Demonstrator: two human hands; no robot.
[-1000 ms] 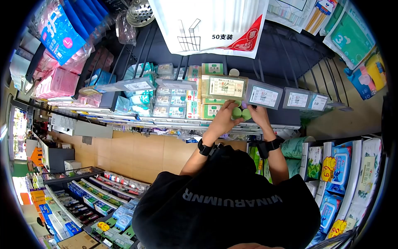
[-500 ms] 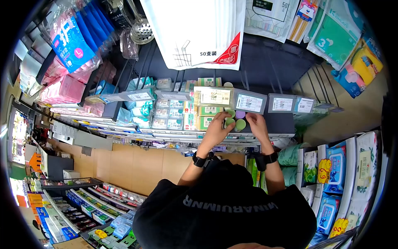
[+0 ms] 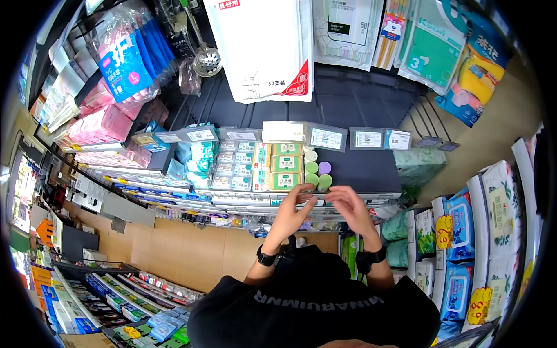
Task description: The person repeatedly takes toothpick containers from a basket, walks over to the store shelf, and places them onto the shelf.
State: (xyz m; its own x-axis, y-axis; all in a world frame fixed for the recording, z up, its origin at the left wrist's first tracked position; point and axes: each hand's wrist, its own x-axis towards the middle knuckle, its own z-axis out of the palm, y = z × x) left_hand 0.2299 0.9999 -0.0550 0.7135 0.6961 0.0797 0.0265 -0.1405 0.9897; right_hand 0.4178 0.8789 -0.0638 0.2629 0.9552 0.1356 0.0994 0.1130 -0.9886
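Observation:
Several small round containers stand grouped on the dark shelf: a purple-lidded container (image 3: 325, 168), a green-lidded container (image 3: 311, 167) beside it and more green lids in front. My left hand (image 3: 292, 213) is at the shelf's front edge, just before the front green lids, fingers apart and nothing visible in them. To the right, my right hand (image 3: 351, 211) hovers with loosely spread, slightly bent fingers, also holding nothing visible. Left of the containers sit stacked green-and-cream boxes (image 3: 286, 165). A pale round lid (image 3: 311, 156) shows behind the green ones.
Price tags (image 3: 326, 138) run along a rail above the shelf. White packs of straws (image 3: 264, 52) hang overhead, near a slotted metal ladle (image 3: 207, 61). Wet-wipe packs (image 3: 461, 217) fill a shelf at right. Pink packs (image 3: 100, 124) lie at left.
Both hands have drawn back from the lidded containers toward the shelf's front edge, and their fingers have come off the lids. The camera view has shifted slightly.

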